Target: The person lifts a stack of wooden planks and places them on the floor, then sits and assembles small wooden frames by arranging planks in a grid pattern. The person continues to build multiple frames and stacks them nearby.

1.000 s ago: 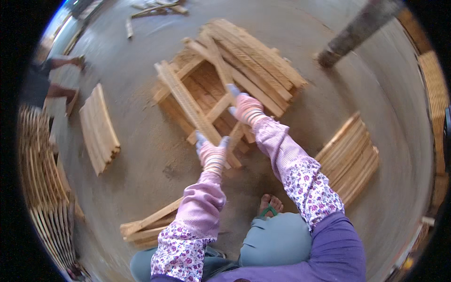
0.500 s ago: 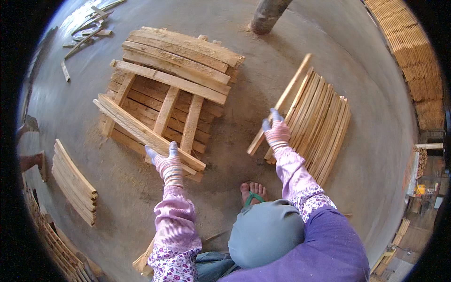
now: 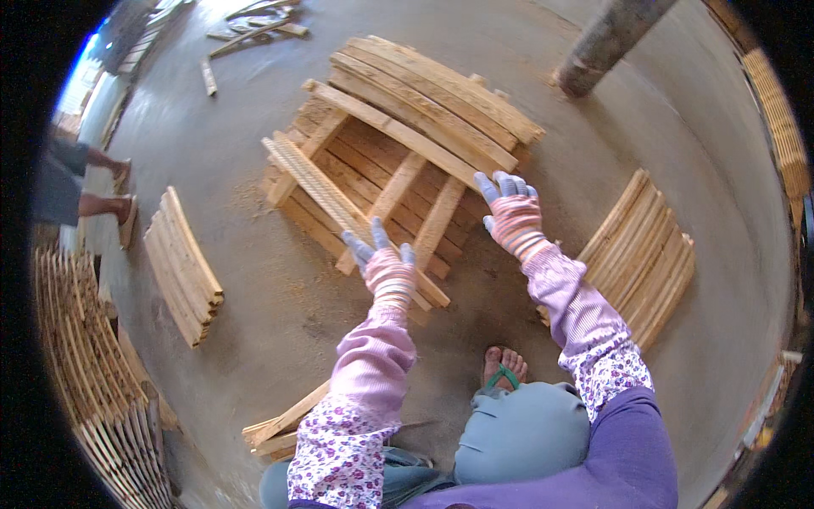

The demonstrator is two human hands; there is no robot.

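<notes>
1. Grey floor (image 3: 288, 356) spreads around me, a pillar (image 3: 606, 51) far right.
2. Ahead on it lies the wooden stack (image 3: 400, 188).
3. Across that, the plank (image 3: 394, 131) and the nearer ridged slat (image 3: 314, 184) run far-left to near-right.
4. My left hand (image 3: 388, 267) is over the slat's near part; whether it grips, I cannot tell.
5. My right hand (image 3: 515, 216), spread wide and empty, is by the plank's near end.

At the upper right of the frame I see a fat, round, grey-brown post (image 3: 615, 44) standing on the grey floor (image 3: 721, 204). At the upper left I see a messy heap of sticks (image 3: 248, 38), with a short stick (image 3: 209, 76) near it. At the left edge I see somebody's bare legs (image 3: 106, 206) and sandals (image 3: 127, 227). Below them are lots of thin wood strips (image 3: 85, 339) in rows. More stacked wood (image 3: 776, 127) is at my right edge.
</notes>
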